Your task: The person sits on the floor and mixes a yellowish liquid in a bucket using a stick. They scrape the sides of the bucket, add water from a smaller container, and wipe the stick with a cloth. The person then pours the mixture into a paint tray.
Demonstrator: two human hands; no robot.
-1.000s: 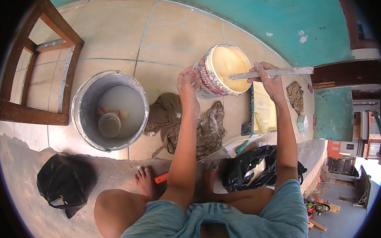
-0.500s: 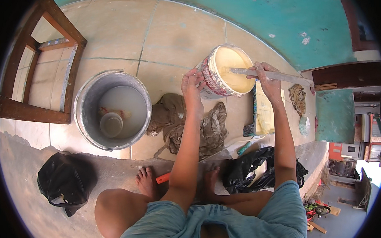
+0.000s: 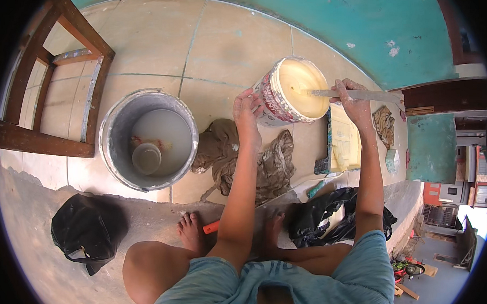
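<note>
A person in a blue shirt [image 3: 205, 284], seen from above, reaches both bare hands forward over a tiled floor [image 3: 142, 27]. The left hand [image 3: 247, 106] grips the side of a pail [image 3: 271, 108], fingers spread against its outer wall near the rim. The pail is ahead of the person, just right of centre, tilted so that its mouth faces up and to the right. Whether its base touches the tiles, I cannot tell. Inside is smooth, cream paint [image 3: 297, 80]. The right hand [image 3: 351, 97] is closed around a flat grey stick [image 3: 378, 96]; the stick's left end reaches into the paint and its other end juts out past the hand, to the right.

Below the pail, a crumpled brown rag [image 3: 276, 169] lies under the left forearm. Left of the rag stands a large grey bucket [image 3: 108, 138] of cloudy liquid with a small cup [image 3: 146, 158] in it. A cream-smeared tray [image 3: 322, 166] lies near the right forearm. Two black bags, one at lower left [image 3: 85, 232] and one at right [image 3: 310, 219], flank the person's bare feet, and an orange handle [image 3: 211, 227] lies between the feet.
</note>
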